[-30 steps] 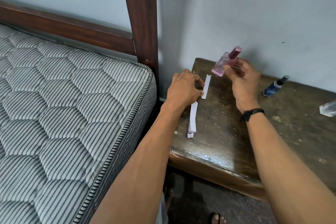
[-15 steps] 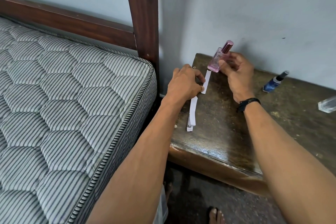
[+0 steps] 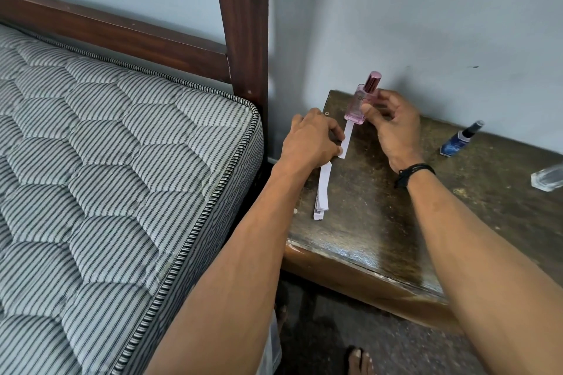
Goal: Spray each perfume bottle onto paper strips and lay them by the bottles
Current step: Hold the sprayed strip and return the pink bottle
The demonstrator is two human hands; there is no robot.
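Observation:
A pink perfume bottle with a shiny pink cap stands nearly upright at the back left corner of the dark wooden table. My right hand grips it with thumb and fingers. My left hand pinches a white paper strip whose far end lies at the bottle's base. A small stack of white strips lies on the table just under my left wrist. A blue spray bottle stands tilted further right.
A clear glass bottle lies at the right edge of view. A striped mattress and the dark wooden bed post border the table's left side. The wall runs right behind the table. A bare foot shows on the floor below.
My right hand has brought the pink bottle down from a raised tilt to nearly upright on the table's back corner. My left hand keeps the strip, now reaching the bottle's base.

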